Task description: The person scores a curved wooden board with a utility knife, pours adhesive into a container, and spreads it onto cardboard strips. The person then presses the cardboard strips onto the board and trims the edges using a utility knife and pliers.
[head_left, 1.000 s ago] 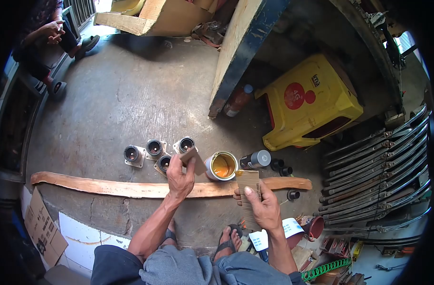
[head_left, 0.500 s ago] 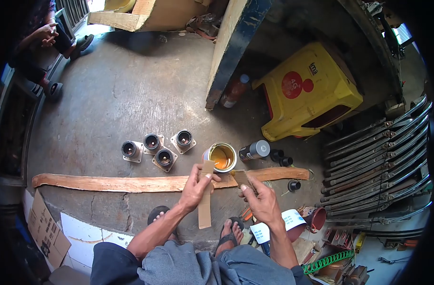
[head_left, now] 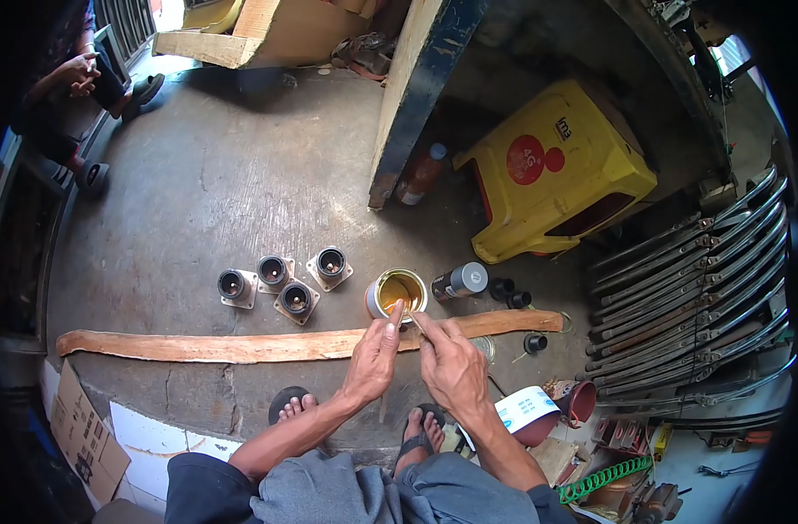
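My left hand (head_left: 374, 358) is closed around a cardboard strip (head_left: 397, 309), seen nearly edge-on now. My right hand (head_left: 456, 365) pinches a small flat brown piece (head_left: 417, 318), which touches or almost touches the strip; its kind is hard to tell. Both hands meet over the near rim of an open can (head_left: 374, 301) that holds amber, glossy liquid. Beneath them a long, reddish-brown strip (head_left: 198, 347) lies across the floor, partly covered by my hands.
Several black cylindrical parts with square flanges (head_left: 296, 299) stand left of the can. To its right are a grey spray can (head_left: 462, 281) and small black caps (head_left: 519, 299). Beyond are a yellow stool (head_left: 582, 166), stacked curved metal bars (head_left: 678, 306) and a seated person (head_left: 72, 79).
Both hands have come together near the can. The cardboard strip has turned from hanging flat and downward to nearly edge-on. The view has shifted slightly.
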Demonstrator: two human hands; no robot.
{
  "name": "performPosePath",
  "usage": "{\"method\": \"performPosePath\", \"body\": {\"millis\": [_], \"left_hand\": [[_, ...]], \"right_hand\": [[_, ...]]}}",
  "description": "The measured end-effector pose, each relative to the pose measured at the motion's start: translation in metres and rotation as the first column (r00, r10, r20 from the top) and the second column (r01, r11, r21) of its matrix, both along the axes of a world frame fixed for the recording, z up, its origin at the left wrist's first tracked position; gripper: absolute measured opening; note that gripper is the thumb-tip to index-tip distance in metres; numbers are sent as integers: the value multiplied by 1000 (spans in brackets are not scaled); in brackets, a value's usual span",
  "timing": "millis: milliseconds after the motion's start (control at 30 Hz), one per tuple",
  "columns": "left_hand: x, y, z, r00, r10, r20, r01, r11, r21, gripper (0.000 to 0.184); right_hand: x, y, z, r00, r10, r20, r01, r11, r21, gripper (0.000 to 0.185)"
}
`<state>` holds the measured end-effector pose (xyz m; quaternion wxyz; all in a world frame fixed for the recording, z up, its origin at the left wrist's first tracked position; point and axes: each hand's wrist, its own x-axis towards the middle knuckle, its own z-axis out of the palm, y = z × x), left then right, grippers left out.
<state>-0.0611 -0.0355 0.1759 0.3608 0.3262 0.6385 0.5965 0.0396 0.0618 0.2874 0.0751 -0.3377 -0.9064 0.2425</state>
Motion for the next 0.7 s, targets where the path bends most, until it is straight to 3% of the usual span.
{"method": "performPosePath", "body": {"millis": [133, 200, 233, 300, 367, 433, 700], "left_hand": [[3, 6, -4, 996, 2, 87, -4, 1000, 29, 56], [2, 9, -6, 963, 0, 270, -8, 1000, 28, 64], [2, 11, -7, 963, -3, 270, -5, 1000, 29, 64], [-2, 14, -2, 839, -38, 543, -75, 980, 184, 72], [-6, 16, 12, 797, -74, 600, -83, 970, 230, 76], [-9, 20, 12, 684, -99, 723, -216, 919, 331, 77], [-28, 22, 21, 498, -78, 863, -344, 896, 280, 66]], "right_hand": [[-3, -4, -3, 1000, -7, -12, 7, 1000, 18, 43], [-3, -4, -3, 998, 53, 33, -55, 996, 64, 44], [-3, -5, -3, 998, 49, 33, -51, 997, 66, 44], [-4, -9, -1, 994, 75, 81, -80, 995, 58, 45], [-3, -12, -4, 992, 93, 84, -98, 993, 59, 44], [-3, -16, -4, 987, 136, 90, -144, 985, 89, 45], [0, -20, -3, 966, 217, 137, -241, 951, 195, 52]]}}
